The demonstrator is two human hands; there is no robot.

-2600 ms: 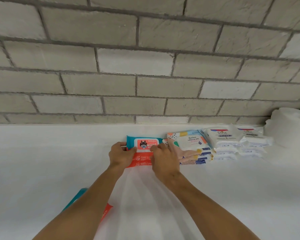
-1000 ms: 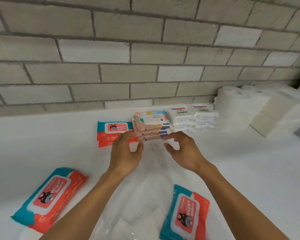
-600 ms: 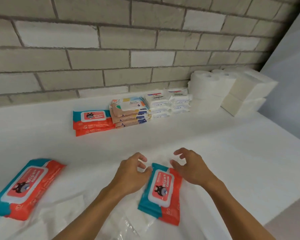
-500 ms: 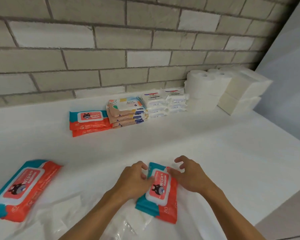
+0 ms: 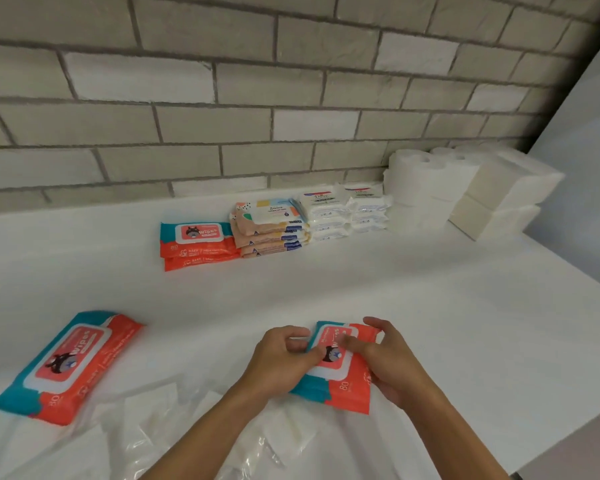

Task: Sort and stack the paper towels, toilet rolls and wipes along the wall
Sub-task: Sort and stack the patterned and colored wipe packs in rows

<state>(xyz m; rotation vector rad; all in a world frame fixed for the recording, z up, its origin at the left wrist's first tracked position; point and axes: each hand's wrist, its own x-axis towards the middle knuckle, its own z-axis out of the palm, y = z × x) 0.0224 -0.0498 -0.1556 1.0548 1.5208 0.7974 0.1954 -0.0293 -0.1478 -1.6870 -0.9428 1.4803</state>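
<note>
Gripping a flat red-and-teal plastic wipes pack [image 5: 347,393] from either side, the left hand [image 5: 284,358] and right hand [image 5: 392,362] curl their fingers over it near the front of the white bench [image 5: 430,289]; a matching pack [image 5: 66,365] lies well apart, leftward

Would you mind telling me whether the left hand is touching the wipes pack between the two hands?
Touching. The head view shows the left hand with its thumb on the white label of the wipes pack, fingers curled at its left edge.
</note>
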